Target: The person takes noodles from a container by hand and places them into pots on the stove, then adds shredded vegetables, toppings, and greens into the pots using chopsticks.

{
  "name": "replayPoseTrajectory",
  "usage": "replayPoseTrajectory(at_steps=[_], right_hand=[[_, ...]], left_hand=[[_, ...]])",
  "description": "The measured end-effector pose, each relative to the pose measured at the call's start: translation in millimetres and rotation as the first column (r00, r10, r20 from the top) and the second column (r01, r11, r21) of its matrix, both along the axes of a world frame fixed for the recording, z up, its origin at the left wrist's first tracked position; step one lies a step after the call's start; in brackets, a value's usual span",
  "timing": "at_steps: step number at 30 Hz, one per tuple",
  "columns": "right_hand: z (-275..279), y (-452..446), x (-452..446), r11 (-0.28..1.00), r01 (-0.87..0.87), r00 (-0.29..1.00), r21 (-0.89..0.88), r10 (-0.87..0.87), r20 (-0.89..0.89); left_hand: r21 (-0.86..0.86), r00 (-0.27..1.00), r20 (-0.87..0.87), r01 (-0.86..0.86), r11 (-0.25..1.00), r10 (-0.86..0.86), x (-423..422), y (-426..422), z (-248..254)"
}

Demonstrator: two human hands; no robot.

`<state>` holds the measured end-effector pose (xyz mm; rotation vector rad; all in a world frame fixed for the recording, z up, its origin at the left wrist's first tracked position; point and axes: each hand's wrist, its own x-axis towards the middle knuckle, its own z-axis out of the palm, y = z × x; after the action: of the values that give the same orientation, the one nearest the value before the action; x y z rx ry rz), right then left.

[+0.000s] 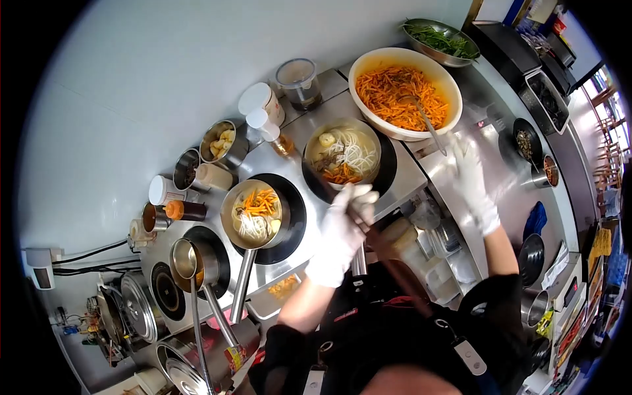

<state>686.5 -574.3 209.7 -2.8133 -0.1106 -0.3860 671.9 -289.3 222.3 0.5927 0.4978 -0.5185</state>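
My left hand (pixel 345 227), in a white glove, is closed around a long brown utensil (pixel 388 253) blurred by motion; I cannot make out its exact kind. It is just below a pan (pixel 342 155) of white noodles, broth and shredded carrot on a burner. This pan's metal handle (pixel 359 260) shows under the hand. To the right, my gloved right hand (pixel 471 174) has its fingers stretched out, holding nothing visible. Those fingers are close to the handle of a metal spoon (pixel 431 128), which rests in a large cream bowl (pixel 454 118) of shredded carrots (pixel 398 92).
A second noodle pan (pixel 253 214) sits on the left burner, near a smaller pot (pixel 207 263) with a ladle (pixel 187 257). Jars, bottles and metal tubs line the wall. A steel bowl of greens (pixel 441 43) stands at the back. Containers fill an opening below the counter.
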Motion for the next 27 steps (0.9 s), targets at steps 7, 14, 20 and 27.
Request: replayPoseTrajectory(at_steps=[7, 14, 20, 27], right_hand=[[15, 73, -48, 0.741, -0.545, 0.837, 0.392, 0.451, 0.310], [31, 38, -19, 0.625, -0.266, 0.955, 0.734, 0.274, 0.112], [27, 33, 4, 0.591, -0.153, 0.883, 0.792, 0.442, -0.159], [-5, 77, 56, 0.527, -0.177, 0.863, 0.832, 0.490, -0.127]], left_hand=[[-0.148, 0.986, 0.103, 0.144, 0.978, -0.129, 5, -89, -42], [0.929, 0.748, 0.348, -0.355, 0.103, -0.566, -22, -8, -61], [0.793, 0.839, 0.055, 0.293, 0.534, -0.542, -84, 39, -127], [0.598, 0.920, -0.027, 0.329, 0.731, -0.392, -93, 15, -106]])
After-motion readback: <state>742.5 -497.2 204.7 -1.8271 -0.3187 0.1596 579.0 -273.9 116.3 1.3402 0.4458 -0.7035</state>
